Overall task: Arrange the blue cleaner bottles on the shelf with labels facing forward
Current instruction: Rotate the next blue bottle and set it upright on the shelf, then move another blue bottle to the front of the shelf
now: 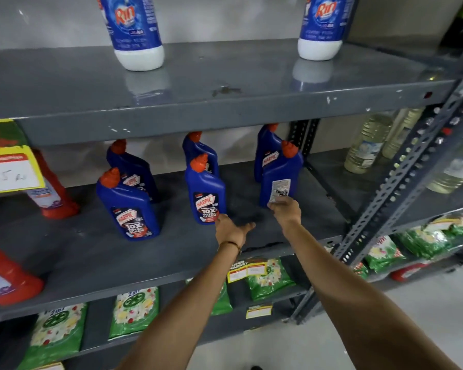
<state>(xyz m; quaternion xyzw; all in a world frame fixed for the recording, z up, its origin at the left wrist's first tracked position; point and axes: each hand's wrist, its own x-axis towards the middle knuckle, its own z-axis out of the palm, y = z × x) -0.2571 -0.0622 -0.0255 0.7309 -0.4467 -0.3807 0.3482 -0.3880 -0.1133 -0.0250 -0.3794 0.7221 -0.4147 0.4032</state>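
Six blue plastic cleaner bottles with orange caps stood in three pairs on the grey metal middle shelf (171,263), each pair one behind the other. The front bottle on the left (129,206) and the front bottle in the middle (205,193) showed their labels. The front bottle on the right (280,177), nearest the shelf's right end, showed its white back sticker instead, so it looked like the one to turn.

The right hand (285,210) touched the bottom of that bottle, fingers curled in; I could not tell if they pinched it. The left hand (231,231) lay by the bottom corner of the middle bottle, thumb spread out, holding nothing.

The bottles looked stiff, smooth and probably heavy with liquid. Holding one around its wide middle would turn it safely without tipping.
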